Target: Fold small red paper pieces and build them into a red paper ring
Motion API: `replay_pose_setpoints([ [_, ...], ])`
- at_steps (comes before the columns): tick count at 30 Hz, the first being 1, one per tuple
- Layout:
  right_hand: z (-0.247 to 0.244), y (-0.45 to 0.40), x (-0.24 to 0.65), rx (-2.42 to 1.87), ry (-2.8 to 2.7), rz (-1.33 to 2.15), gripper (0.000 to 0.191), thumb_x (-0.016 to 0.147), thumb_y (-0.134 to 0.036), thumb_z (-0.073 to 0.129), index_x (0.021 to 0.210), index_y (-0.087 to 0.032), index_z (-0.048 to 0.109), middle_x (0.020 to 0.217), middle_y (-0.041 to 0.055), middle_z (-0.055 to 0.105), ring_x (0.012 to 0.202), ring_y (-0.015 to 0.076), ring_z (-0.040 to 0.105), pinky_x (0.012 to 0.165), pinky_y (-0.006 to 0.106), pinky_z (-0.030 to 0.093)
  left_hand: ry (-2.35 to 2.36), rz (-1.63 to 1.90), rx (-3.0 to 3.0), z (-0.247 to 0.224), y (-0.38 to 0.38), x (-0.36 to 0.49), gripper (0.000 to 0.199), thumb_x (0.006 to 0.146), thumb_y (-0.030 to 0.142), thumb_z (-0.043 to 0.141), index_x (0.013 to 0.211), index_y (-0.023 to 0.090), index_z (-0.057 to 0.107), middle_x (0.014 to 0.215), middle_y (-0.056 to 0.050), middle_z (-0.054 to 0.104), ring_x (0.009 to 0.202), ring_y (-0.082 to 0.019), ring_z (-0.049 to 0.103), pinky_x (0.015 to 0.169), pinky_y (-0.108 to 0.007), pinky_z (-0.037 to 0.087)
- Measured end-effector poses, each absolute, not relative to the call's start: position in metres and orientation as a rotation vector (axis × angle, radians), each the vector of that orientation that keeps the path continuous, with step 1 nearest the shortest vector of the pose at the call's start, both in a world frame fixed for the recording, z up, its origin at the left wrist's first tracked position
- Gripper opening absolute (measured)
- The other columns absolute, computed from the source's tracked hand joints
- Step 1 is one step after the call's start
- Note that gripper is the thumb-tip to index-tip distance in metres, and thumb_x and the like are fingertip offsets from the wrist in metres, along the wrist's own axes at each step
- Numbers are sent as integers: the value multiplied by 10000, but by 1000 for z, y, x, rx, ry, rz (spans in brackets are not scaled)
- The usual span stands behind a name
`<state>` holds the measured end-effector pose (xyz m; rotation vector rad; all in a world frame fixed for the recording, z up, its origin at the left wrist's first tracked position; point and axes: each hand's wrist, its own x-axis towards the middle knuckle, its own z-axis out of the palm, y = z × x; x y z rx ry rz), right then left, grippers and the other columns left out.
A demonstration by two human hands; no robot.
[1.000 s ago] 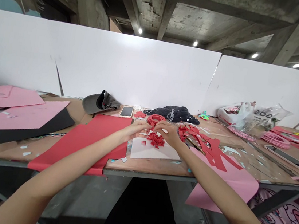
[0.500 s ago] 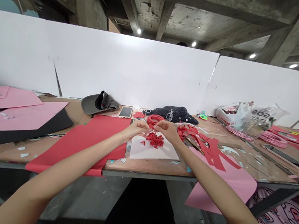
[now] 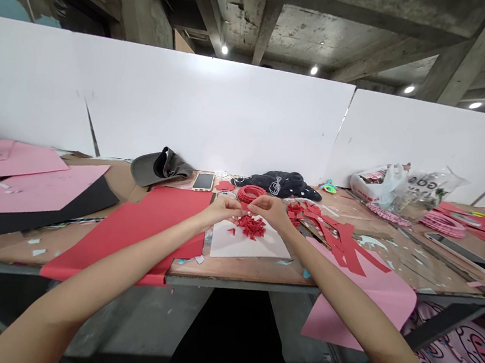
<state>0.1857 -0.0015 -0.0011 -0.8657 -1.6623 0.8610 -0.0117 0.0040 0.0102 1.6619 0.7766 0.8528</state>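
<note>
White panels (image 3: 207,111) stand behind your wooden table (image 3: 244,270), and above them is a ceiling of bare concrete (image 3: 341,43). You hold your left hand (image 3: 224,207) and your right hand (image 3: 272,210) close together over the table, with the fingers of each bent toward the other. Whether they are clamped on something, one cannot tell; this spot is too small. Just below your hands, a pile of red paper pieces (image 3: 252,227) lies on a white sheet (image 3: 225,247). Behind your hands lies a red ring (image 3: 245,189). On your left is a large red sheet (image 3: 128,232); on your right, red strips (image 3: 343,245) lie partly over a pink sheet (image 3: 370,299), which hangs past the table edge.
</note>
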Motion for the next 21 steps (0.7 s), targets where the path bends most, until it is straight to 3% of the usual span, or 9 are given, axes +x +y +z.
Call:
replay_pose_setpoints([
  [5,-3,-1,183,-865,-1660,879,282,631,-340,819,836,-177,713,757,39,720,700,179,684,684,307,555,729,876,1715,3,12,-12,265,706,373,775,723,125,687,696,-25,650,615,-100,600,619,-217,514],
  [9,-6,3,183,-823,-1691,855,260,600,-333,834,756,-178,694,686,33,693,642,187,666,629,317,548,703,866,1808,-1,16,-12,274,707,379,786,719,123,691,677,-37,665,598,-112,614,610,-224,525],
  [14,0,2,186,-671,-1673,691,152,693,-310,772,775,-192,726,802,49,716,764,197,673,754,364,559,592,792,1406,5,13,-14,288,701,327,816,894,137,715,887,-68,723,837,-172,690,809,-309,578],
  [17,3,-3,186,-586,-1759,582,92,786,-291,698,779,-212,746,853,54,725,858,207,672,842,395,543,514,694,1179,6,13,-18,286,706,236,818,949,126,714,989,-107,729,947,-197,698,895,-318,562],
  [21,2,-6,184,-613,-1884,521,122,836,-302,658,861,-233,755,904,58,734,916,220,668,904,429,526,561,678,1122,3,17,-20,285,691,61,788,958,122,712,962,-100,740,902,-188,716,900,-301,563],
])
